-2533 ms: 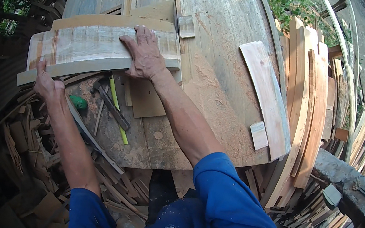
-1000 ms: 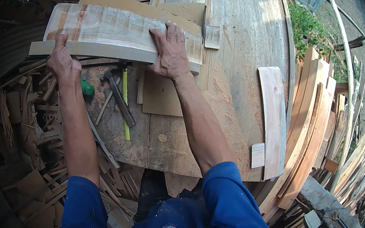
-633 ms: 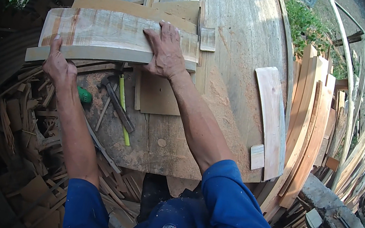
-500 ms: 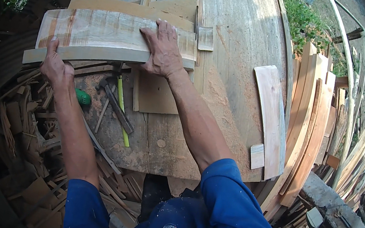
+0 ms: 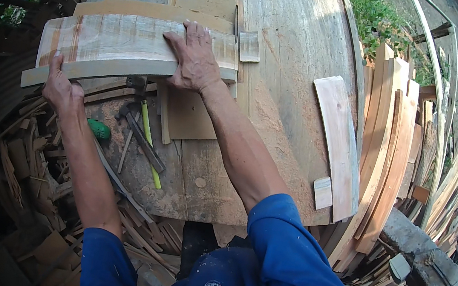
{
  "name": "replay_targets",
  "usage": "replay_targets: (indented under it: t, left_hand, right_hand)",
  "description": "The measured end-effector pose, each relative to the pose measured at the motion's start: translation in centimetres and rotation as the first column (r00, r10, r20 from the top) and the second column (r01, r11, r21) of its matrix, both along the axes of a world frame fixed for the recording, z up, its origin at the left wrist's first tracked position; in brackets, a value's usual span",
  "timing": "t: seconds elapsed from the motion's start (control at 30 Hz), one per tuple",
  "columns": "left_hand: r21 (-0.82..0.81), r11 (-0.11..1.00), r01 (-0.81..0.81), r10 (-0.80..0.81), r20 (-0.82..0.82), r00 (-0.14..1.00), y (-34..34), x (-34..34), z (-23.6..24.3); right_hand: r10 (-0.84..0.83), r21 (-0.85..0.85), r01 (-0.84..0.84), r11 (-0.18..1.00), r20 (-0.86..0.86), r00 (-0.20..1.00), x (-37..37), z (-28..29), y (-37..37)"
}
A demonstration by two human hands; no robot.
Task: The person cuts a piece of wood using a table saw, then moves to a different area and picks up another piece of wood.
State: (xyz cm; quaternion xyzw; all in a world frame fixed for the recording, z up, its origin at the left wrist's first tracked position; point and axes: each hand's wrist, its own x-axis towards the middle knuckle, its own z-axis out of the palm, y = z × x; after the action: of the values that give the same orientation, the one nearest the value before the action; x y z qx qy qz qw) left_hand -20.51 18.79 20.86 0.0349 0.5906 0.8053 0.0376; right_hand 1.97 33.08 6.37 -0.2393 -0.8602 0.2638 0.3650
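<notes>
My right hand (image 5: pixel 194 61) lies flat on the curved plank (image 5: pixel 130 45), fingers spread. My left hand (image 5: pixel 62 92) pinches its near-left edge. Plank's long axis runs left-right across the surface (image 5: pixel 296 33).

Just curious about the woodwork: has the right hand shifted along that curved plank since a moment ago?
No. The right hand lies flat at the same spot on the curved plank, just above the hammer, as before.
</notes>
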Motion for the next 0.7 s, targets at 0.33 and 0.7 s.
replay_targets:
  t: [0.33,0.7]
  left_hand:
    - [-0.014,1.000,0.022,-0.022,0.001,1.000,0.8,-0.9,-0.2]
    - [-0.050,0.997,0.051,-0.052,-0.011,0.999,0.9,-1.3,0.4]
  right_hand:
    - [-0.031,0.053,0.029,0.998,0.029,0.999,-0.4,-0.2,0.8]
    - [-0.032,0.002,0.032,0.999,0.101,0.994,-0.9,0.0,0.8]
